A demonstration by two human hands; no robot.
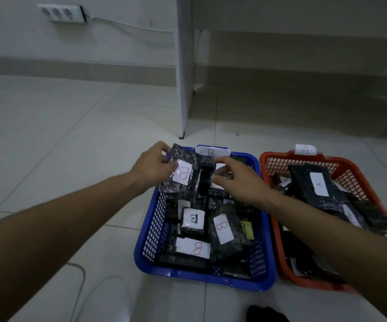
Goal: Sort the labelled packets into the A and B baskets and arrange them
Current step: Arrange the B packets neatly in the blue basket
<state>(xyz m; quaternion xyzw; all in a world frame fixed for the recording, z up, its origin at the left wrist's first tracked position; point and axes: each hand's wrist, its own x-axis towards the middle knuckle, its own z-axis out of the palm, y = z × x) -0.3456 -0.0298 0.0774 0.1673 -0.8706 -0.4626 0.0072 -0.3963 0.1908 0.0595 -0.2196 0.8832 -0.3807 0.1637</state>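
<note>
Now the left hand (pixel 151 165) pinches a B packet (pixel 183 176) over the blue basket (pixel 201 276); right hand (pixel 239 180), fingers spread, reaches from three o'clock.

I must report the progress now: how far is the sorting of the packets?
Mostly sorted: black packets lie in the blue plastic basket and the orange plastic basket, none on the floor. In hand: the left hand grips a black B-labelled packet over the blue basket; the right hand reaches beside it. Left: arranging the jumbled packets.
</note>
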